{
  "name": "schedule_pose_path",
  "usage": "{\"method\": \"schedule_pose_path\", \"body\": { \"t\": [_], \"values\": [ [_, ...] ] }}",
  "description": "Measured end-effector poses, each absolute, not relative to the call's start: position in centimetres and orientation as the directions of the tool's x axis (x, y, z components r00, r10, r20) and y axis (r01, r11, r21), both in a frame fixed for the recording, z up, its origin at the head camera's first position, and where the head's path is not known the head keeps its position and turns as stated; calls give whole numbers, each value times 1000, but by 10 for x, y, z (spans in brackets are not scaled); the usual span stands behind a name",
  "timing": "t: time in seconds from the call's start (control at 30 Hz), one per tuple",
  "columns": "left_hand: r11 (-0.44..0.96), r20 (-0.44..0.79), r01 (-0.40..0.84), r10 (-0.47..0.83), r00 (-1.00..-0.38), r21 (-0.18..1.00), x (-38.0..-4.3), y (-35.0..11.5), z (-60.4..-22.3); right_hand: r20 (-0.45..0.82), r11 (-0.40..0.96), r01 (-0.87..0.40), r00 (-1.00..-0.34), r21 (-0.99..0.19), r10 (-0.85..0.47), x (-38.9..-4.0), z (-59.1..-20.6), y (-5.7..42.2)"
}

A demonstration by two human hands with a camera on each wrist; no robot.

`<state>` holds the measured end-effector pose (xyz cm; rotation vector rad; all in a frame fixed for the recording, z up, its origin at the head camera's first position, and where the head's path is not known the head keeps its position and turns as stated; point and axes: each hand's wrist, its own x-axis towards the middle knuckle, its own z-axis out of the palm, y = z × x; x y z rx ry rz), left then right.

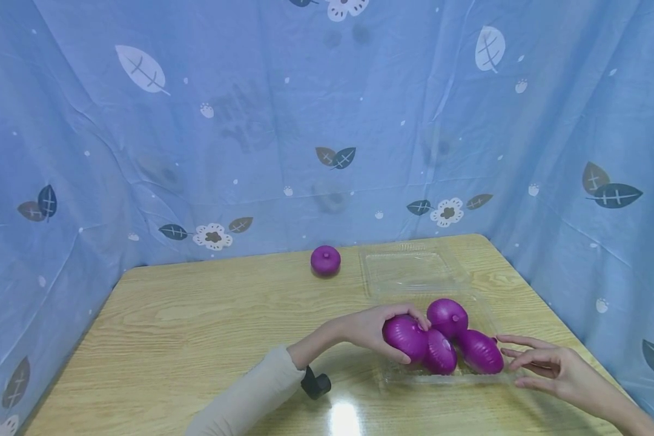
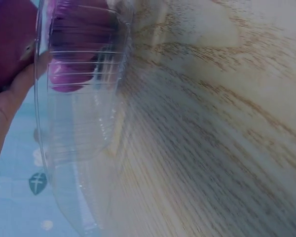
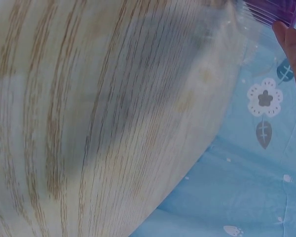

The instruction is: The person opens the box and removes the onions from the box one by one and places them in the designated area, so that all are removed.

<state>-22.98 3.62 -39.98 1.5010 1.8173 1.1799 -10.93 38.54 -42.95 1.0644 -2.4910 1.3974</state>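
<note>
My left hand [image 1: 370,329] grips a shiny purple onion [image 1: 405,339], fingers over its top and thumb low on its near side. The onion is at the left end of a clear plastic box [image 1: 419,379]. Several more purple onions, such as the rear one [image 1: 447,316] and the right one [image 1: 481,352], lie in the box against each other. At the box's right end is my right hand [image 1: 558,368], fingers spread and loosely bent, holding nothing; whether the fingertips touch the wall is unclear. In the left wrist view, the ridged box wall [image 2: 84,118] partly covers the onions.
The box's clear lid [image 1: 406,269] lies folded back behind it. Another purple onion [image 1: 325,261] sits on the wooden table [image 1: 196,327] near the back edge. A blue patterned curtain [image 1: 283,121] hangs behind and along both sides.
</note>
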Motion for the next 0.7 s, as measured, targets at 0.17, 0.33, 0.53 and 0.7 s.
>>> {"method": "schedule_pose_path", "body": {
  "t": [0.17,0.33,0.53,0.7],
  "values": [
    [73,98,519,951,-294,851,-230,35,-403,398,320,-610,-750,-725,-528,-109,-430,386],
    [141,69,500,923,-379,855,-229,33,-409,374,242,-571,-747,-784,-549,-111,-430,386],
    [139,103,450,875,-473,882,-224,28,-410,379,236,-577,-742,-782,-553,-111,-432,386],
    [35,166,374,856,-490,927,-222,21,-409,384,251,-585,-742,-771,-549,-111,-432,387]
  ]
}}
